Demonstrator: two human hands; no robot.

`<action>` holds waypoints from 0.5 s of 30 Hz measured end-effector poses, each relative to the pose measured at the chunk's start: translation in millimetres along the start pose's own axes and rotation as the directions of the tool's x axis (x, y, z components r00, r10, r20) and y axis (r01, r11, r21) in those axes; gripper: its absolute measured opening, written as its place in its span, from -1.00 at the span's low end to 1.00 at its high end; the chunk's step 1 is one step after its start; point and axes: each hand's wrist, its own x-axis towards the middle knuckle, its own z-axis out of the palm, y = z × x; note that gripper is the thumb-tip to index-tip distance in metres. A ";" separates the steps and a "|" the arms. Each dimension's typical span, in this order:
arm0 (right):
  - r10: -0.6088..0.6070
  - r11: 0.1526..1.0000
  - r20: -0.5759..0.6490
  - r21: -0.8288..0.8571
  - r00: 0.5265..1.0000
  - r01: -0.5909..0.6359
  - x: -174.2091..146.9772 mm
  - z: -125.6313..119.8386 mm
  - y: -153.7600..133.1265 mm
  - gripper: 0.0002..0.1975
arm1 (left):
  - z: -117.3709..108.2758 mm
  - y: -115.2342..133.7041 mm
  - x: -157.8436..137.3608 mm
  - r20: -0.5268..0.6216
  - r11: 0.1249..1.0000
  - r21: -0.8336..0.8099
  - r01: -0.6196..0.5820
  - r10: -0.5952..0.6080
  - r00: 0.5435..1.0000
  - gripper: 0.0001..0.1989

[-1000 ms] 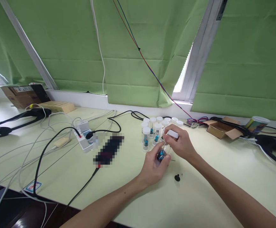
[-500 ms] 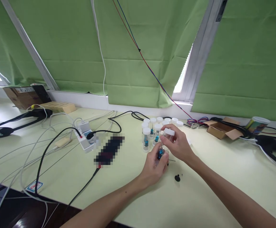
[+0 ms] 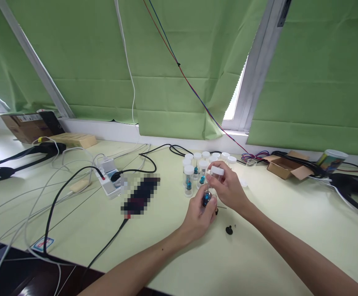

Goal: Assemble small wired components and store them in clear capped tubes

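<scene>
Nearest me on the desk [image 3: 253, 263], in front of my hands, lies a black knob-shaped piece [image 3: 228, 230] with a tiny loose bit [image 3: 235, 225] just beside it. A little beyond them, a thin rod [image 3: 222, 207] pokes out near my left thumb. My left hand [image 3: 197, 216] is curled narrow around a blue-and-black part [image 3: 207, 199], which sits above the desk between my fingers. My right hand [image 3: 231, 190] comes in over it, fingers pinched about a clear tube with a white top [image 3: 217, 170]. I cannot tell whether the part stands inside that tube or just under it (my own fingers block the join).

I judge the step in hand to be fitting or adjusting the part and the tube against each other. As I see it, the next move calls for a steady left hold and a light, straight right hand, since a tilt could make the two catch.

Past my hands, a group of white-capped vials [image 3: 188, 181] stands upright, blue pieces showing inside several. Off to the left of them are a pixelated dark object [image 3: 140, 195] and a power strip [image 3: 110, 186]; to the right, an open cardboard box [image 3: 285, 167]. Green blinds [image 3: 179, 102] hang behind everything.
</scene>
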 end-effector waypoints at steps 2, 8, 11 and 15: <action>-0.002 1.000 -0.005 -0.012 1.000 0.002 0.5 0.5 -0.5 -0.84 | -0.3 0.2 0.0 -0.004 1.000 0.014 0.001 -0.001 1.000 -0.64; -0.032 0.984 0.043 -0.172 0.999 0.039 6.6 -9.9 -14.3 -0.84 | -2.6 3.8 1.8 0.000 0.995 0.098 0.028 -0.028 1.000 -0.62; -0.013 0.972 0.122 -0.231 0.992 0.041 9.7 -19.2 -24.7 -0.80 | -4.5 4.5 3.4 -0.029 0.982 0.183 0.038 -0.033 0.999 -0.62; -0.014 0.953 0.149 -0.297 0.989 0.058 12.6 -28.1 -32.6 -0.77 | -5.7 5.1 4.4 -0.074 0.956 0.289 0.046 -0.026 0.997 -0.60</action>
